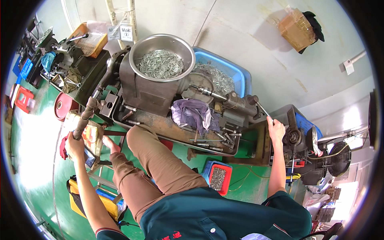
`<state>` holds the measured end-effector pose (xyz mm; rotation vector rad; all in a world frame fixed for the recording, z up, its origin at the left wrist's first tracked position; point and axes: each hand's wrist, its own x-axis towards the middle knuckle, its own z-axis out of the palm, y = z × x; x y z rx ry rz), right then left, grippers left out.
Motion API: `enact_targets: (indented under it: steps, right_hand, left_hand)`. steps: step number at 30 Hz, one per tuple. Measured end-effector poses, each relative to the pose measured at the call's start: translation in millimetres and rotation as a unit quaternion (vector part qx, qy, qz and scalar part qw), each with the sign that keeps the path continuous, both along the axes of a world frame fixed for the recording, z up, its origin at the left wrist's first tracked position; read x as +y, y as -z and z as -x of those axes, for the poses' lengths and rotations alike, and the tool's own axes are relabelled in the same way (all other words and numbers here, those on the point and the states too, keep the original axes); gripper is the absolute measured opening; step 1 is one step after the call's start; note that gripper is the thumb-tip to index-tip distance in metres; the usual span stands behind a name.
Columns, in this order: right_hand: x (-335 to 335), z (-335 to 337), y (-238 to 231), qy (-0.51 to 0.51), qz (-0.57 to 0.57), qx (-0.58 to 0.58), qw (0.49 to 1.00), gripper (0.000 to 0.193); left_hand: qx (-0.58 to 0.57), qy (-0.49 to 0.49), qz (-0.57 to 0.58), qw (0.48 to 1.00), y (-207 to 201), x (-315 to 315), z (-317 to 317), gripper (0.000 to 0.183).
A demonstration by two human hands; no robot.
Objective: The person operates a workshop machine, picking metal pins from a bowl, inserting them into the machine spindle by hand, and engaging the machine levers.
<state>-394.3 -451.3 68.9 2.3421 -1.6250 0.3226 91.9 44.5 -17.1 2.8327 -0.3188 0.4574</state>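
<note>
At the left, my left hand (75, 147) is closed around the lower end of a long lever wrapped in brown material (85, 119), which runs up to the lathe-like bench machine (148, 95). On the other side, my right hand (276, 130) grips a thin metal lever handle (263, 108) on the machine's right end. Between them a shiny spindle (214, 94) points at the machine's middle. A steel bowl (191, 64) of small metal pins (161, 65) rests on top of the machine. A crumpled purple rag (191, 114) lies on its bed.
Behind the machine stands a blue basket (245, 76) holding more metal pieces. Loose tools (206, 146) lie in the machine's front tray. A red bin (229, 173) of small parts is on the green floor, near my legs. Other machines flank me at left (72, 52) and right (295, 137).
</note>
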Motion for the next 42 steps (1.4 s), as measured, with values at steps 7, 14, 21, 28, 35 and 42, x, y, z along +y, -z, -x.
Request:
enact_targets:
  steps: [7,14,21,28,35,42]
  right_hand:
    - [-4.4,-0.2,-6.5,-0.016,-0.039,-0.005,0.999,0.05]
    - [-57.3,-57.9,-12.0,-0.116,0.187,-0.102,0.97,0.033]
    - [-14.1,-218.4,-1.3,-0.334,-0.106,-0.197,0.916,0.022]
    - [14.9,-284.0,22.3,-0.322,-0.352,-0.243,0.845,0.019]
    - [17.5,-287.7,37.0,-0.322,-0.406,-0.233,0.823,0.015]
    - [12.2,-288.0,53.1,-0.346,-0.448,-0.257,0.783,0.014]
  left_hand:
    - [0.025,-0.004,-0.014,1.0,-9.1,-6.8,7.0,0.019]
    - [0.009,0.002,-0.009,1.0,-3.9,-3.6,4.2,0.019]
    - [0.014,-0.005,-0.018,1.0,-2.5,-3.0,2.3,0.02]
    - [0.034,-0.029,-0.027,0.999,1.6,2.6,-1.9,0.025]
    - [0.037,-0.028,-0.016,0.999,-14.6,-11.0,9.2,0.021]
    - [0.029,-0.049,-0.028,0.998,-12.9,-13.3,22.2,0.02]
